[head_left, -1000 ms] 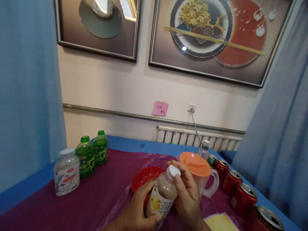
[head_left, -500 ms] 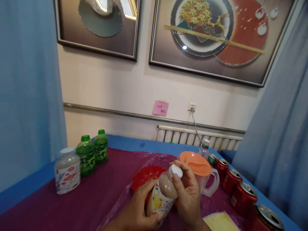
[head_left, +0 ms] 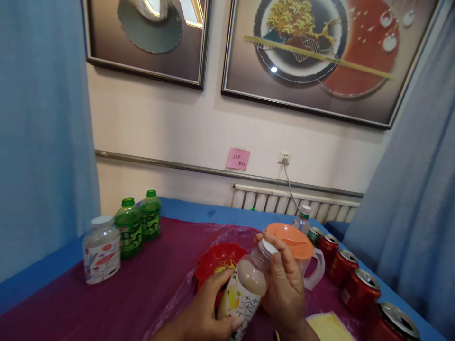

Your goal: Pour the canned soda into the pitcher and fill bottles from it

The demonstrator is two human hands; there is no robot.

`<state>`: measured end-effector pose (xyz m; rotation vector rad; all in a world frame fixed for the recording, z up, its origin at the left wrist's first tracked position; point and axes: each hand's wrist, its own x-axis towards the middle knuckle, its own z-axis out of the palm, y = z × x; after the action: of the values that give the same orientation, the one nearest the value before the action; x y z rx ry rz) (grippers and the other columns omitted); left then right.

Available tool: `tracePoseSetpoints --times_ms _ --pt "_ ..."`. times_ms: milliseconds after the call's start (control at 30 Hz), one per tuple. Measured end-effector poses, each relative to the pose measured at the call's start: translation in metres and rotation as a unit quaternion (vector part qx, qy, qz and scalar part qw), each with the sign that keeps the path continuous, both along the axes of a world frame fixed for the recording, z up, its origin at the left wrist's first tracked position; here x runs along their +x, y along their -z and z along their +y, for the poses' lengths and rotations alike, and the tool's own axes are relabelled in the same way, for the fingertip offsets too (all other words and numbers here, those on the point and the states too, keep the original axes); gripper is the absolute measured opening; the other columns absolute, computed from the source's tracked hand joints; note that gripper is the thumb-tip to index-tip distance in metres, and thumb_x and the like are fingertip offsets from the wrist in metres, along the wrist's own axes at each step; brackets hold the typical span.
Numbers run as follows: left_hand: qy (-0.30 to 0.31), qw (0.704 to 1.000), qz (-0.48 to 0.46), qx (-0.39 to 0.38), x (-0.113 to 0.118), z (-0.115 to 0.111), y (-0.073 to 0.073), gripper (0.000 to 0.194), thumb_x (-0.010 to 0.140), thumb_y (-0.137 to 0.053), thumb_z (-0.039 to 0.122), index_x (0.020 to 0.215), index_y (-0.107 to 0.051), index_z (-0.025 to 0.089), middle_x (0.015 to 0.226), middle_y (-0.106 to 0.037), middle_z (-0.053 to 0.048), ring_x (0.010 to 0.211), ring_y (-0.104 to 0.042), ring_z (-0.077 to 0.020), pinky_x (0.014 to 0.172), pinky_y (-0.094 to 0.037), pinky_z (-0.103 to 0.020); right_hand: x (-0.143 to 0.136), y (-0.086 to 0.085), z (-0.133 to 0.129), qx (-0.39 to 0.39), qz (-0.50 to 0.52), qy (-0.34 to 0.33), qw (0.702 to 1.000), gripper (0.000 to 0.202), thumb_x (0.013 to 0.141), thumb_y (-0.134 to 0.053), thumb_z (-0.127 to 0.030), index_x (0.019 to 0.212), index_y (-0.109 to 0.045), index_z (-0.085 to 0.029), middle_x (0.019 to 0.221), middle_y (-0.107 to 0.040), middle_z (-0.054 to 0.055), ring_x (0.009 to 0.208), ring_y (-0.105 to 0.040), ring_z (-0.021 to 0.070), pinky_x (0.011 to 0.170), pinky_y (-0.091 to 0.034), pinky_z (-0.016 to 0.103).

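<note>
My left hand (head_left: 209, 310) is wrapped round a clear plastic drink bottle (head_left: 245, 293), which leans to the upper right. Yellow fruit and dark writing mark its white label. At the mouth, my right hand (head_left: 286, 279) pinches the white cap (head_left: 268, 246) between thumb and fingers. Ridged clear neck shows just below the cap; whether the cap still touches the rim I cannot tell. Behind the bottle sits a red scalloped dish (head_left: 213, 258) with a gold pattern, partly covered by my left hand. A clear pitcher with an orange lid (head_left: 289, 239) stands behind my right hand.
Two green bottles (head_left: 128, 232) and a white-capped jar (head_left: 102, 251) stand at the left. Along the right edge runs a row of red cans (head_left: 360, 293), with a small white-capped bottle (head_left: 303, 220) behind. A yellow cloth (head_left: 329, 327) lies near the front on purple plastic sheeting (head_left: 142, 289).
The white cap has risen slightly with my right hand, and ridged neck now shows beneath it. The bottle has shifted a little to the right in my left hand.
</note>
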<state>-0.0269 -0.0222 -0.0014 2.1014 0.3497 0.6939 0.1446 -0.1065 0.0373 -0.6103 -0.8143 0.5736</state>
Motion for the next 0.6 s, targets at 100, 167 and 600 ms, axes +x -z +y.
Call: tracePoseSetpoints --times_ms 100,167,600 --pt "-0.015 1.0 -0.007 0.001 0.0007 -0.0008 -0.0008 0.093 0.067 -0.078 0.053 0.15 -0.045 0.025 0.148 -0.058 -0.01 0.135 -0.053 -0.0379 0.117 -0.04 -0.049 -0.0023 -0.0009 0.0013 -0.015 0.017 0.007 1.0 0.029 0.091 -0.073 -0.041 0.116 -0.074 -0.027 0.116 -0.075 0.009 0.102 -0.07 0.0215 0.085 -0.056 0.033" --pt "-0.028 1.0 -0.006 0.002 0.0006 -0.0008 -0.0008 0.093 0.067 -0.077 0.053 0.15 -0.045 0.025 0.149 -0.057 -0.01 0.136 -0.052 -0.0382 0.118 -0.039 -0.049 -0.0034 -0.0009 0.0019 -0.023 0.016 0.0 1.0 0.03 0.09 -0.074 -0.042 0.115 -0.075 -0.027 0.116 -0.075 0.009 0.101 -0.07 0.0216 0.086 -0.056 0.033" --pt "-0.032 0.999 -0.007 0.01 0.0 -0.0015 -0.0028 0.093 0.067 -0.078 0.058 0.149 -0.047 0.025 0.148 -0.058 -0.01 0.135 -0.053 -0.0385 0.116 -0.042 -0.048 -0.003 -0.0014 -0.0006 -0.042 -0.01 -0.031 0.999 0.033 0.088 -0.076 -0.042 0.116 -0.075 -0.025 0.115 -0.073 0.009 0.095 -0.069 0.0206 0.08 -0.056 0.031"
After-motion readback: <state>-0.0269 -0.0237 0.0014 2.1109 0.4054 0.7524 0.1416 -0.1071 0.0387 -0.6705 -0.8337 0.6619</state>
